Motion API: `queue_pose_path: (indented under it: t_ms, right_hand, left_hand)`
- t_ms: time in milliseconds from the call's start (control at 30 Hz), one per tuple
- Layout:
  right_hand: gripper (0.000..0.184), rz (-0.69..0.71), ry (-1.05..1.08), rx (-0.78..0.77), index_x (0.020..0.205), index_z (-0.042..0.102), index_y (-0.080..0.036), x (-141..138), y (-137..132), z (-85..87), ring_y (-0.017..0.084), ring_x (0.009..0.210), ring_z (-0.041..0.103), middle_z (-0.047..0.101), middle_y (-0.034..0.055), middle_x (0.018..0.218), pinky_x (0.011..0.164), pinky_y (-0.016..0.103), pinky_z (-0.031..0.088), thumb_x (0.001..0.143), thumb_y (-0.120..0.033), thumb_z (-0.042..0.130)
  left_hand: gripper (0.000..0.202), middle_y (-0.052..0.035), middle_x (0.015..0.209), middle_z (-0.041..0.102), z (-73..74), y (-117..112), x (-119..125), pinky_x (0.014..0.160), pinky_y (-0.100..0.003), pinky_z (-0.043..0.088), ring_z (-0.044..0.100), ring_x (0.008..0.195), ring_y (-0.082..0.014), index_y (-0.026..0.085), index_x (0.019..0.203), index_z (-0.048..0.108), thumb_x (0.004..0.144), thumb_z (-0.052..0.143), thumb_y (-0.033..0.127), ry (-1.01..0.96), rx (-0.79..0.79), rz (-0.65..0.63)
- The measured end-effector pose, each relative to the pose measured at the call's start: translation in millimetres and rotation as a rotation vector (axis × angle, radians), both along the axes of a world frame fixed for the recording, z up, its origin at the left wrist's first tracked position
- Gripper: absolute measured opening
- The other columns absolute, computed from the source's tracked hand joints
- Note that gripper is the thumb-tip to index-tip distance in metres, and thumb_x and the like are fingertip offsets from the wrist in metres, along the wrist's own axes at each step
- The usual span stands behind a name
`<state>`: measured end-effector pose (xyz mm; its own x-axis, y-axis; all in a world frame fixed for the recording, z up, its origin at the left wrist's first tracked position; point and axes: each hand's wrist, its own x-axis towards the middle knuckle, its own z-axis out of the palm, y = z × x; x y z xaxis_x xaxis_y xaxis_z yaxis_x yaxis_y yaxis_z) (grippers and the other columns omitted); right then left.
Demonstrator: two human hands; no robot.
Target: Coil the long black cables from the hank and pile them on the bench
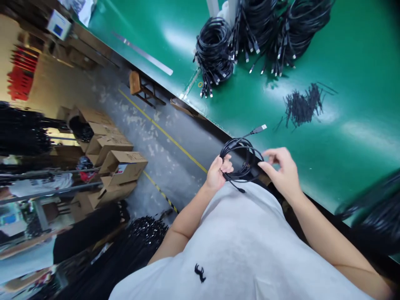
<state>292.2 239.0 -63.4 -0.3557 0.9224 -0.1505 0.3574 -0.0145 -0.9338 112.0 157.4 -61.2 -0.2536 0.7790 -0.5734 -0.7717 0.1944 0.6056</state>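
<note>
My left hand (pixel 218 171) is closed around the left side of a coiled black USB cable (pixel 233 145), held in front of my shirt at the table's edge. The cable's USB plug (pixel 259 129) sticks out at the upper right, and its other, smaller connector (pixel 241 190) hangs below the loops. By the coil's right side is my right hand (pixel 281 168), thumb and forefinger curved and apart. Whether its fingertips touch the loops I cannot tell. On the green table (pixel 350 166) lies a pile of short black ties (pixel 303 105).
Bundles of coiled black cables (pixel 215 46) stand at the table's far side. More cables (pixel 378 208) lie at the right edge. A metal ruler (pixel 150 58) lies toward the left. Across the floor are a wooden stool (pixel 135 83), cardboard boxes (pixel 121 166) and another person (pixel 31 256).
</note>
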Motion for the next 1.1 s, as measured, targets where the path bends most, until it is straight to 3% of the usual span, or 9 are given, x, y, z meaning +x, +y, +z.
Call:
queue_pose_path:
  t_ms: [100,167,233,367,467,600,800,967,1100]
  right_hand:
    - [0.067,0.025,0.179,-0.148,0.119,0.057,-0.022,5.2,18.8,-21.2,0.024,0.100,0.059,0.061,0.0085,0.109,0.086,0.037,0.050,0.064,-0.054,0.078]
    - [0.059,0.064,0.323,-0.413,0.117,0.053,-0.022,-4.2,23.2,-36.9,0.019,0.080,0.062,0.062,0.0028,0.089,0.073,0.034,0.052,0.072,-0.055,0.072]
    - [0.048,-0.061,0.398,-0.578,0.107,0.051,-0.022,-17.0,24.1,-49.0,0.011,0.053,0.049,0.050,-0.0061,0.065,0.053,0.026,0.046,0.075,-0.054,0.069]
    - [0.044,-0.344,0.430,-0.572,0.094,0.051,-0.021,-35.0,32.5,-61.1,0.004,0.042,0.030,0.043,-0.0091,0.063,0.038,0.020,0.028,0.070,-0.049,0.074]
    - [0.046,-0.321,0.470,-0.522,0.109,0.055,-0.021,-36.5,51.4,-64.0,0.007,0.049,0.043,0.053,-0.0064,0.071,0.047,0.022,0.041,0.076,-0.048,0.072]
    - [0.058,-0.351,0.483,-0.417,0.135,0.049,-0.026,-33.4,84.0,-62.0,0.013,0.075,0.062,0.065,0.0007,0.094,0.075,0.030,0.054,0.085,-0.052,0.064]
    - [0.057,-0.682,0.463,-0.339,0.138,0.044,-0.031,-45.0,114.6,-59.7,0.016,0.095,0.067,0.061,0.0063,0.125,0.084,0.033,0.057,0.089,-0.058,0.056]
    - [0.066,-0.868,0.369,-0.478,0.131,0.051,-0.024,-40.7,94.7,-81.5,0.017,0.086,0.067,0.066,0.0083,0.114,0.080,0.034,0.058,0.078,-0.061,0.066]
    - [0.066,-1.051,0.314,-0.648,0.110,0.064,-0.018,-32.0,53.5,-109.3,0.018,0.080,0.065,0.069,0.0073,0.100,0.075,0.031,0.057,0.060,-0.059,0.079]
  left_hand:
    - [0.034,0.0064,0.056,0.020,1.3,13.9,1.9,0.051,-0.020,0.031,0.021,0.049,-0.0075,0.014,0.082,0.067,0.099,0.045,0.034,-0.086,-0.100,-0.025]
    - [0.030,0.0060,0.056,0.027,-6.1,20.3,3.6,0.052,-0.020,0.033,0.027,0.050,-0.0069,0.012,0.085,0.068,0.097,0.050,0.034,-0.086,-0.134,-0.046]
    - [0.025,0.0032,0.061,0.042,-18.4,24.9,4.5,0.058,-0.021,0.040,0.039,0.056,-0.0072,0.011,0.092,0.068,0.093,0.058,0.033,-0.064,-0.157,-0.076]
    - [0.027,0.0023,0.069,0.049,-42.8,43.4,-0.6,0.072,-0.028,0.050,0.049,0.064,-0.0091,0.012,0.092,0.066,0.088,0.067,0.038,-0.132,-0.212,-0.130]
    - [0.024,0.0064,0.064,0.039,-48.8,81.1,-11.5,0.063,-0.022,0.047,0.039,0.055,-0.0056,0.013,0.095,0.065,0.088,0.067,0.036,-0.161,-0.175,-0.091]
    - [0.019,0.0070,0.062,0.033,-46.4,153.7,-22.1,0.057,-0.019,0.042,0.034,0.052,-0.0045,0.012,0.095,0.064,0.094,0.059,0.031,-0.223,-0.100,-0.181]
    - [0.027,0.0061,0.063,0.031,-33.6,259.4,-18.0,0.058,-0.018,0.041,0.034,0.052,-0.0042,0.013,0.095,0.065,0.102,0.044,0.028,-0.301,-0.023,-0.386]
    - [0.030,0.0063,0.066,0.031,-17.1,401.0,-0.9,0.066,-0.016,0.043,0.037,0.053,-0.0024,0.016,0.102,0.066,0.103,0.043,0.034,-0.168,0.095,-0.386]
    - [0.032,0.0074,0.063,0.039,-28.1,513.7,19.8,0.073,-0.017,0.046,0.045,0.054,-0.0013,0.012,0.105,0.064,0.104,0.039,0.032,0.016,0.146,-0.315]
